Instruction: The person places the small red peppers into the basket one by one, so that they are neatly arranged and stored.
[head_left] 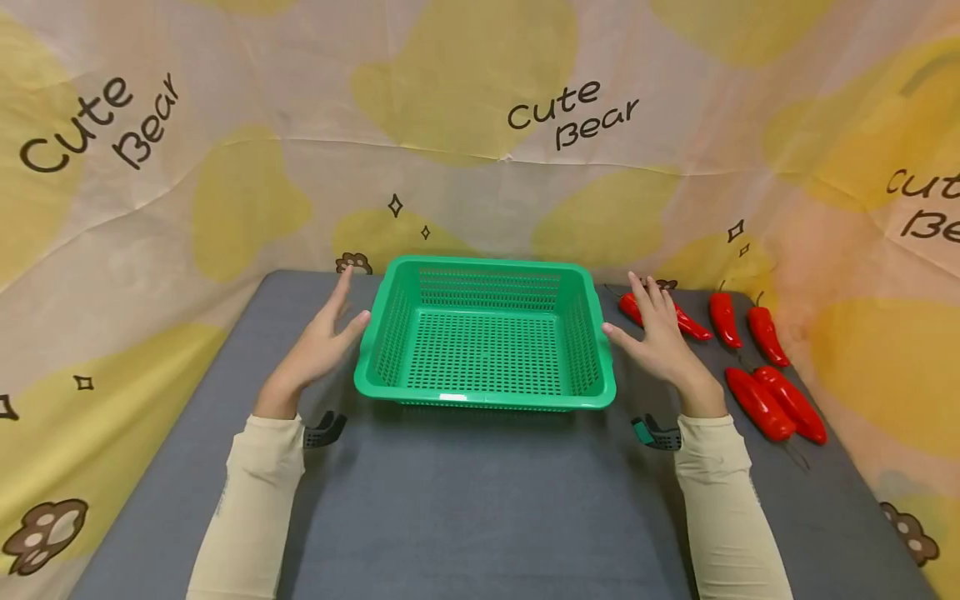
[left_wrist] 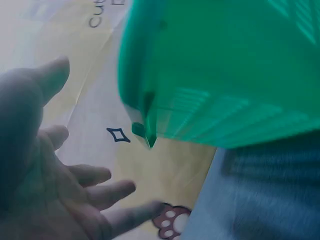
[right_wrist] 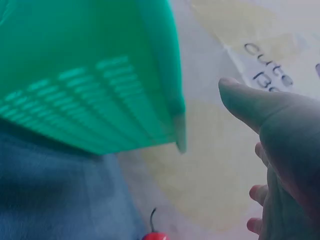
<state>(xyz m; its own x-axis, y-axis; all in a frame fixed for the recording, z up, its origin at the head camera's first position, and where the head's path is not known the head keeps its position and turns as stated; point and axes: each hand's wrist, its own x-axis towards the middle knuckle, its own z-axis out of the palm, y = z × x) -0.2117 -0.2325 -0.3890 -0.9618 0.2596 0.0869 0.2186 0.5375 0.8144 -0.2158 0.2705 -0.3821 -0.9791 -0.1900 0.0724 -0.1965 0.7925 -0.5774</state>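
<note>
A green plastic basket (head_left: 483,398) with perforated walls and floor sits at the middle of the table, with nothing inside it. My left hand (head_left: 318,346) is beside its left rim, fingers spread and extended. In the left wrist view, a gap shows between the left hand (left_wrist: 75,185) and the basket (left_wrist: 210,65). My right hand (head_left: 663,337) is by the right rim with its fingers straight. The right wrist view shows the right hand (right_wrist: 285,140) apart from the basket (right_wrist: 100,75) too. Neither hand holds anything.
Several red peppers lie on the table's right side: one partly behind the right hand (head_left: 692,323), two at the back right (head_left: 724,319), and a pair (head_left: 761,406) nearer. Grey cloth covers the table (head_left: 480,508). A printed curtain (head_left: 465,108) hangs behind and at both sides.
</note>
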